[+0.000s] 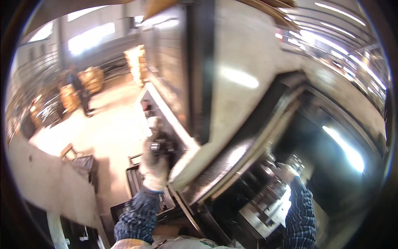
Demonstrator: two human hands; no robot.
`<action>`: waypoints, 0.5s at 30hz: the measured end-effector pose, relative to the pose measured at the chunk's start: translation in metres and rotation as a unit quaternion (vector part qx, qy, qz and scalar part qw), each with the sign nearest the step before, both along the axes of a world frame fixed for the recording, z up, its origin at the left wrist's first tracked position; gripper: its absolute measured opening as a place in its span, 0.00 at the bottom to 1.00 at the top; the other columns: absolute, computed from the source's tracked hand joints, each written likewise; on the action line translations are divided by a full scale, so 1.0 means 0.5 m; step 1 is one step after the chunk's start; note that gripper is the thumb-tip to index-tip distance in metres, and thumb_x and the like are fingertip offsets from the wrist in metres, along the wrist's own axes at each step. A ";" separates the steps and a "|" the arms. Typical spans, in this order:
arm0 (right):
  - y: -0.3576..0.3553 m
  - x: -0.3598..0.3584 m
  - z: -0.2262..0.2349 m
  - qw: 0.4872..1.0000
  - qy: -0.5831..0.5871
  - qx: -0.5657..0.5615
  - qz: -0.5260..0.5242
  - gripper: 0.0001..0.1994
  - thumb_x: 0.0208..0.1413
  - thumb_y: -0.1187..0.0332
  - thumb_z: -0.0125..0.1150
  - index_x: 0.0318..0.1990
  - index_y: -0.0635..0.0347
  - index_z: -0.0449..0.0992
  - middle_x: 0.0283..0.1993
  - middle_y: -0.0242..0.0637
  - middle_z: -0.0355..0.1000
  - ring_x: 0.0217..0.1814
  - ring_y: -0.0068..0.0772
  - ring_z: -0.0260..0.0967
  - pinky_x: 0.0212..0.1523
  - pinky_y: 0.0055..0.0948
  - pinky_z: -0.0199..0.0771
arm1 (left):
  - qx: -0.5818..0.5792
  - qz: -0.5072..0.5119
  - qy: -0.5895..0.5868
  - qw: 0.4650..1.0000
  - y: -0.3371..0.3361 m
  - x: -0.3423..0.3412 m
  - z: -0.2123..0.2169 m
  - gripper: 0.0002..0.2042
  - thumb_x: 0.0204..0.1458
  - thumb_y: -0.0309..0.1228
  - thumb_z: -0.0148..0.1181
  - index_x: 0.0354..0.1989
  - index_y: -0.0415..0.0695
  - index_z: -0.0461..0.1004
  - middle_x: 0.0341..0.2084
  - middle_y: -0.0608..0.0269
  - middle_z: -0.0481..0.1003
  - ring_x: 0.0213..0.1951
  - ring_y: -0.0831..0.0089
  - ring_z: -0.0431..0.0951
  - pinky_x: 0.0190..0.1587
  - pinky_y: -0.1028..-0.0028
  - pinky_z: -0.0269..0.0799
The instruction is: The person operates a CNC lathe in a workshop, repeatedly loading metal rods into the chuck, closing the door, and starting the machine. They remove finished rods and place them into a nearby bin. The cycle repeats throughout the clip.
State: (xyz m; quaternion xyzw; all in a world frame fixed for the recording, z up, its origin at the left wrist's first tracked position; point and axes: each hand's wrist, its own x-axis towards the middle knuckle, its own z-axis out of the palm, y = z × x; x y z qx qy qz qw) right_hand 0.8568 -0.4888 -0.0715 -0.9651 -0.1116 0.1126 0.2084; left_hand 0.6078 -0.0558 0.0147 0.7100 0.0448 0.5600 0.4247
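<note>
- We see a small round metal part, shiny and cylinder-like, at the left end of a large grey machine; it sits just above the fingertips of our left hand.
- The left hand wears a pale work glove, and its fingers reach up to the part. They look curled towards it, but the blur keeps us from telling whether they grip it or only touch it.
- Around the part is a dark cluster of fittings on the machine's end, too blurred to tell apart.
- Our left forearm, in a dark checked sleeve, rises from the lower edge to the glove.
- Below the left hand lies a dark metal rack on the floor, beside the machine's base.
- Our right hand, also gloved, is well apart from the part, inside the machine's dark open bay. It rests on or near shiny metal pieces; we cannot tell if its fingers are open or closed.
- A sloping metal door panel runs between the two hands.
- Far to the left, another person stands on the pale workshop floor among yellowish stacks.
</note>
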 end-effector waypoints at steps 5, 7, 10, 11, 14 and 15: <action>0.040 -0.008 0.007 0.999 0.031 -0.033 -0.015 0.46 0.49 0.41 0.69 0.70 0.61 0.62 0.47 0.56 0.80 0.49 0.51 0.80 0.49 0.44 0.80 | 0.037 0.103 0.072 0.991 -0.014 -0.006 0.017 0.19 0.59 0.20 0.60 0.59 0.42 0.74 0.53 0.53 0.78 0.51 0.65 0.81 0.53 0.71 0.77; 0.042 -0.026 0.011 0.999 -0.021 -0.040 0.011 0.46 0.47 0.43 0.71 0.71 0.58 0.62 0.49 0.56 0.80 0.52 0.54 0.79 0.53 0.45 0.78 | 0.044 0.108 0.101 0.988 -0.020 -0.019 0.048 0.17 0.58 0.20 0.62 0.56 0.42 0.76 0.52 0.53 0.79 0.52 0.62 0.81 0.53 0.69 0.78; 0.052 -0.015 0.002 0.999 -0.016 -0.033 0.022 0.45 0.44 0.46 0.73 0.70 0.54 0.65 0.49 0.52 0.80 0.53 0.49 0.79 0.54 0.41 0.78 | 0.030 0.089 0.128 0.987 -0.001 -0.022 0.056 0.20 0.57 0.19 0.60 0.59 0.43 0.75 0.52 0.53 0.78 0.55 0.59 0.80 0.56 0.71 0.75; 0.045 -0.006 -0.010 0.999 -0.022 -0.029 0.026 0.45 0.44 0.46 0.73 0.70 0.54 0.65 0.48 0.51 0.81 0.53 0.47 0.80 0.53 0.39 0.78 | 0.028 0.072 0.108 0.991 -0.002 -0.025 0.057 0.21 0.57 0.18 0.59 0.60 0.44 0.74 0.53 0.53 0.78 0.55 0.59 0.80 0.57 0.71 0.75; 0.037 0.005 -0.028 0.999 -0.027 -0.012 0.027 0.45 0.42 0.47 0.76 0.68 0.55 0.67 0.51 0.52 0.79 0.55 0.51 0.78 0.56 0.42 0.77 | 0.034 0.068 0.122 0.990 -0.026 -0.040 0.042 0.25 0.51 0.14 0.57 0.60 0.45 0.74 0.55 0.54 0.76 0.55 0.61 0.80 0.54 0.70 0.78; 0.036 0.005 -0.028 0.999 -0.022 0.001 0.028 0.44 0.41 0.47 0.76 0.67 0.56 0.67 0.53 0.54 0.79 0.56 0.54 0.77 0.57 0.44 0.77 | 0.050 0.064 0.123 0.989 -0.032 -0.050 0.029 0.26 0.49 0.14 0.58 0.59 0.46 0.74 0.55 0.55 0.76 0.55 0.61 0.80 0.54 0.69 0.78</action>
